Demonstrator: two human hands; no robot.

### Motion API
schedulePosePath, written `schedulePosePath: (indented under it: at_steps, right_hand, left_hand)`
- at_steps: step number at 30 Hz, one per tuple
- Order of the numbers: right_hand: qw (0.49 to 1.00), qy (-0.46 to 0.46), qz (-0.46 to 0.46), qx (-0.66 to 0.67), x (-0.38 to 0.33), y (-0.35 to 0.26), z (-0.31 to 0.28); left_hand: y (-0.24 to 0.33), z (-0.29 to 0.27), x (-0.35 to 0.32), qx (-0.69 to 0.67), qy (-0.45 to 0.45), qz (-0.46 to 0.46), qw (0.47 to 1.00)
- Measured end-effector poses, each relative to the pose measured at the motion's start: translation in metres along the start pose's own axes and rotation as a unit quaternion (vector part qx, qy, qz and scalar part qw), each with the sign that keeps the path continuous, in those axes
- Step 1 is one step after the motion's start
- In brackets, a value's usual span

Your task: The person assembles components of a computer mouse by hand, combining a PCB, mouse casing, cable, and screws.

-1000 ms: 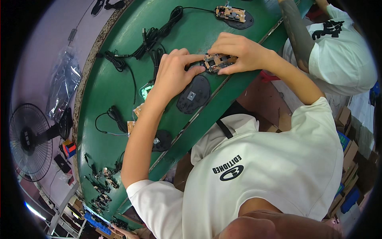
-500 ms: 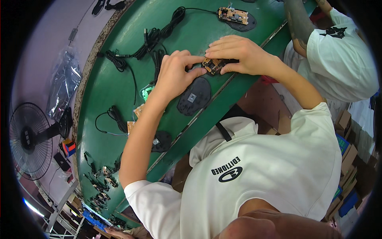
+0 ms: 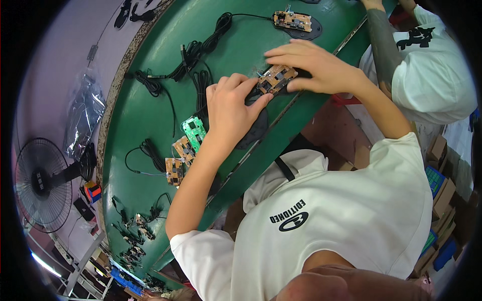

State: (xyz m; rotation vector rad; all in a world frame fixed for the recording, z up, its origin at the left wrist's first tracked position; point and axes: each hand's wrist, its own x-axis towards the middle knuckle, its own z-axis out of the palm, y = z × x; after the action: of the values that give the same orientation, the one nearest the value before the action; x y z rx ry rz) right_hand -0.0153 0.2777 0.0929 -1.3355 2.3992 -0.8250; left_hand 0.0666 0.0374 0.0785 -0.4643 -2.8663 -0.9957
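Note:
A brown circuit board (image 3: 277, 80) with black parts is tilted face up between my hands. My left hand (image 3: 230, 106) pinches its left end, the thumb along the near edge and the index finger by the far corner. Around the right end, my right hand (image 3: 321, 67) is open, fingers spread and thumb apart; whether it touches the board I cannot tell. Below the left hand lies a black oval base plate (image 3: 257, 131), partly hidden by hand and wrist. Beside my left forearm are a green circuit board (image 3: 194, 130) and two smaller brown boards (image 3: 174, 171).
Coiled black cables (image 3: 201, 47) lie across the green tabletop (image 3: 135, 108). Far back, another brown board (image 3: 292, 21) sits on a black base. A fan (image 3: 42, 183) stands left. At right is a co-worker's arm (image 3: 384, 55). Tangled small parts (image 3: 133, 246) lie near left.
My right fingers have spread away from the board, which now shows more of its face. My left hand has shifted toward the base plate, covering more of it. The boards beside my forearm are uncovered.

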Motion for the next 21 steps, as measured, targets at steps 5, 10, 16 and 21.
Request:
schedulePosePath:
  at_steps: [5, 10, 16, 21]
  right_hand:
    - [0.998, 0.049, -0.031, -0.027, -0.006, 0.009, 0.002]
    - [0.998, 0.034, -0.047, -0.021, -0.006, 0.013, 0.0]
    - [0.998, 0.005, 0.039, 0.044, -0.015, -0.009, 0.004]
    - [0.992, 0.106, 0.064, -0.011, -0.019, -0.022, 0.016]
  left_hand:
    - [0.015, -0.009, 0.007, 0.075, -0.019, 0.045, 0.996]
    - [0.03, -0.001, 0.009, 0.163, -0.017, 0.033, 0.986]
    - [0.017, -0.019, 0.013, 0.131, -0.06, -0.004, 0.99]
    - [0.01, -0.02, 0.012, 0.035, -0.071, 0.016, 0.997]
